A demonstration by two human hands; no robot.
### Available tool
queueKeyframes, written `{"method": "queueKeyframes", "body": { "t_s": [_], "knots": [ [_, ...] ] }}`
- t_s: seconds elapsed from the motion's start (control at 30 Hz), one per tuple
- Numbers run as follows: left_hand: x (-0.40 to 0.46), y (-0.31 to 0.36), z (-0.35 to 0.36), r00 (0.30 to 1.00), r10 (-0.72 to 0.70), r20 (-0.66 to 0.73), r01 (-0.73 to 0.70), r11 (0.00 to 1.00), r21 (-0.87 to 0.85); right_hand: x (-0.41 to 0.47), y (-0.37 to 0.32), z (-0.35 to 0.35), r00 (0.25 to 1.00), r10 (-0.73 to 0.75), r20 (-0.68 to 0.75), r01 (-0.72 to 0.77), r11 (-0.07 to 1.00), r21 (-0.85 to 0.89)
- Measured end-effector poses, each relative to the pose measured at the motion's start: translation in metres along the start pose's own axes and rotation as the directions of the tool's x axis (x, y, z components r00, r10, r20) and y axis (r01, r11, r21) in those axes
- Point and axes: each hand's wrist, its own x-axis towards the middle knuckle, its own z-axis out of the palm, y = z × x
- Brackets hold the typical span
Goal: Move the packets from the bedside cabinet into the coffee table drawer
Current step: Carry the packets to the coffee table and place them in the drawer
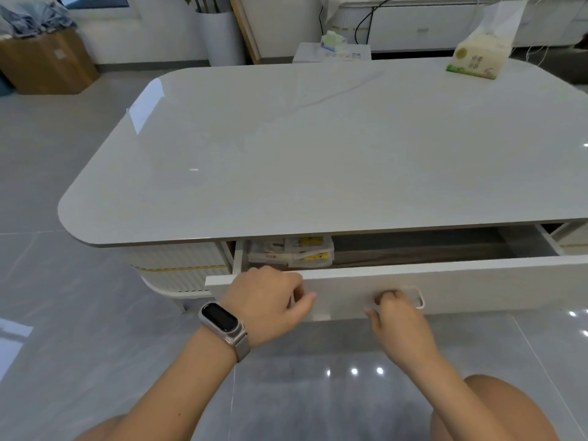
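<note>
Now, head view: coffee table drawer [413,283] pulled partly out beneath glossy white tabletop [318,148]. Packets [291,251] lie in drawer's left end: clear plastic sleeves, pale contents, yellow labels; stacked and overlapping, exact count cannot tell, at least two yellow labels visible. Left hand [270,305], smartwatch [222,323] on wrist, fingers curled at drawer front's top edge near left corner, whether gripping cannot tell. Right hand [399,324] fingers hooked into drawer handle [416,297]. One tissue pack [480,54] on tabletop's far right.
</note>
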Motion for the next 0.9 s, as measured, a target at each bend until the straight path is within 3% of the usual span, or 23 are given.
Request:
{"method": "queueKeyframes", "body": {
  "t_s": [0.13,0.3,0.53,0.73,0.9],
  "knots": [
    [0.005,-0.012,0.018,0.978,-0.08,0.191,0.06,0.992,0.108,0.024,-0.005,0.003,1.0,0.011,-0.002,-0.01,0.994,0.105],
    [0.022,-0.035,0.031,0.951,-0.173,0.258,0.125,0.974,0.19,0.069,-0.009,-0.004,0.999,0.035,0.036,-0.041,0.98,0.193],
    [0.035,-0.041,0.03,0.93,-0.17,0.326,0.189,0.982,-0.027,0.085,-0.026,-0.017,0.977,0.077,0.199,-0.093,0.993,0.069],
    [0.011,-0.058,-0.028,0.826,-0.253,0.503,0.303,0.953,-0.02,0.06,-0.074,-0.09,0.834,0.066,0.548,0.026,0.987,-0.158],
    [-0.047,-0.082,-0.136,0.734,-0.37,0.57,0.447,0.895,0.005,0.036,-0.16,-0.187,0.73,0.032,0.683,0.177,0.956,-0.234]
  ]
}}
